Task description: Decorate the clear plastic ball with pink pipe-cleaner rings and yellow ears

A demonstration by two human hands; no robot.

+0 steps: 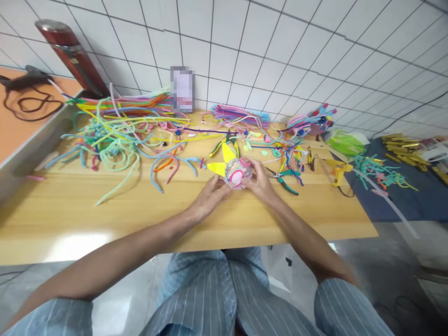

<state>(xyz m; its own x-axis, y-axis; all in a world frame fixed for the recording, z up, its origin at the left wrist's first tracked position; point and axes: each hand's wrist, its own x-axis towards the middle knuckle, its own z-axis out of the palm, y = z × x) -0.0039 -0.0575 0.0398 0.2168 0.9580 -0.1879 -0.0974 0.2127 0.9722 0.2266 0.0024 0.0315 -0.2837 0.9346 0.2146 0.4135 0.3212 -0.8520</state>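
A small clear ball (238, 173) wrapped in pink pipe cleaner, with yellow pointed ears, rests on the wooden table (105, 219). My left hand (209, 197) cups its left underside, fingers curled against it. From the right, my right hand (259, 179) grips the ball, fingers wrapped over its side. Both hands hold it just above the tabletop.
Loose pipe cleaners (119, 135) in many colours sprawl across the back of the table. Pliers (285, 179) lie right of my hands, a yellow glue gun (338, 171) further right. A finished pipe-cleaner craft (311, 122) stands at the back right. A red cylinder (72, 56) leans at back left.
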